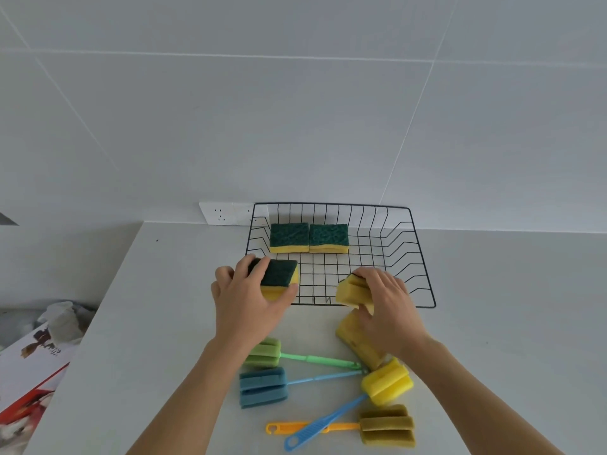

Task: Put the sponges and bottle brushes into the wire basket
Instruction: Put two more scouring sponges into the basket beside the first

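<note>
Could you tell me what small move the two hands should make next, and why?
Probably carry both sponges forward over the wire basket and set them down on its bare front grid. The left hand holds a green-topped sponge at the front left corner, the right hand a yellow sponge at the front rim; two sponges already lie at the back.

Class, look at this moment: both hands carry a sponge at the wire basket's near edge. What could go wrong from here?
1. The left hand grips its green-topped sponge right at the wire basket rim; released early, it could catch on the rim or drop outside.
2. The right hand holds a yellow sponge directly above another yellow sponge; the wrist could nudge that one.
3. The bottle brushes lie crossed beneath both forearms, so a sweeping arm could scatter them.
</note>
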